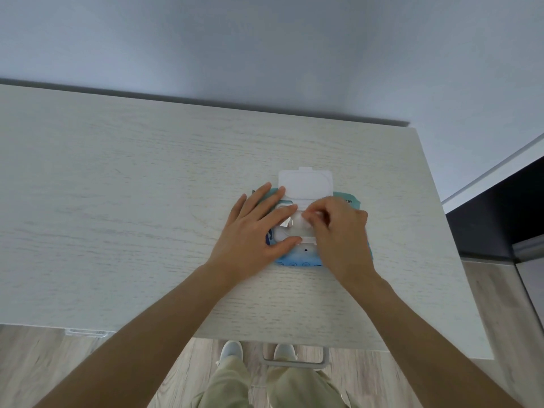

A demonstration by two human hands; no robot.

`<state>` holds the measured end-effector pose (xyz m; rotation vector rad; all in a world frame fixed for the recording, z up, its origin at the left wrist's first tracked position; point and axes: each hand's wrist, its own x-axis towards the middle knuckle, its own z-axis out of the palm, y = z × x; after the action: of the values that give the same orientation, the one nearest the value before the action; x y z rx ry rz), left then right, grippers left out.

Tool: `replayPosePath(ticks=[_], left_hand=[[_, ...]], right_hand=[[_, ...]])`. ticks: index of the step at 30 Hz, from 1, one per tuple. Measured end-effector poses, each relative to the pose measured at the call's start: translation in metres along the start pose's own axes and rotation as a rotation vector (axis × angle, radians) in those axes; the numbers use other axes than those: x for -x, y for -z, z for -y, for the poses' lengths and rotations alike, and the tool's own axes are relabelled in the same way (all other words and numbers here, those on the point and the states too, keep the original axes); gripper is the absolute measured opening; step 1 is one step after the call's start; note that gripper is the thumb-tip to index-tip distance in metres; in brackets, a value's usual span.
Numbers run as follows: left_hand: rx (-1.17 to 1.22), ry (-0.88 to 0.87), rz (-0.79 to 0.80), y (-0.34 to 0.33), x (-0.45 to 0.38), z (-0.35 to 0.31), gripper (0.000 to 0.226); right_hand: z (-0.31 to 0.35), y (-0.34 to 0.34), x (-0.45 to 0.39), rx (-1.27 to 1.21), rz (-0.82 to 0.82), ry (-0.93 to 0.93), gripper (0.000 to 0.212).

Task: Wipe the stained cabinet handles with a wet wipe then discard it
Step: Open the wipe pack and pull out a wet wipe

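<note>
Wet-wipe pack (297,259), blue and white, lies flat on the pale wood-grain cabinet top (132,187), right of the frame's centre, its white flip lid (306,184) open and folded toward the wall. Left hand (256,228) lies spread and flat on the pack's left part, fingers open, pinning it without gripping. Right hand (338,228) covers the pack's right part, its fingertips pinched together on a white wipe (300,222) at the opening. Two cabinet handles show at the near edge: a grey one (294,362) below centre, a clear one (85,332) toward lower left. Light shoes (232,348) and beige trousers (229,384) fill the bottom.
</note>
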<state>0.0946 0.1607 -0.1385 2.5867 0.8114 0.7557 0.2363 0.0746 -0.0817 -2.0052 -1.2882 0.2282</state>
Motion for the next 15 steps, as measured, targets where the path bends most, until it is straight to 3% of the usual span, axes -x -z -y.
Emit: replayPosePath(ticks=[3,5,8,11,15], left_hand=[[0.014,0.019,0.007,0.000,-0.001,-0.001,0.059],[0.019,0.014,0.004,0.000,-0.002,-0.001,0.058],[0.027,0.012,-0.002,0.000,-0.002,-0.001,0.057],[0.033,0.016,-0.014,0.001,-0.001,-0.002,0.058],[0.027,0.029,-0.017,0.001,-0.001,-0.003,0.058]], right_hand=[[-0.001,0.005,-0.004,-0.129,-0.109,-0.112,0.009],[0.000,0.005,0.000,0.001,-0.081,0.016,0.006],[-0.001,-0.004,0.004,0.066,0.018,0.133,0.022],[-0.005,-0.006,0.002,0.109,-0.005,0.228,0.015],[-0.004,0.005,0.002,0.037,-0.119,0.039,0.011]])
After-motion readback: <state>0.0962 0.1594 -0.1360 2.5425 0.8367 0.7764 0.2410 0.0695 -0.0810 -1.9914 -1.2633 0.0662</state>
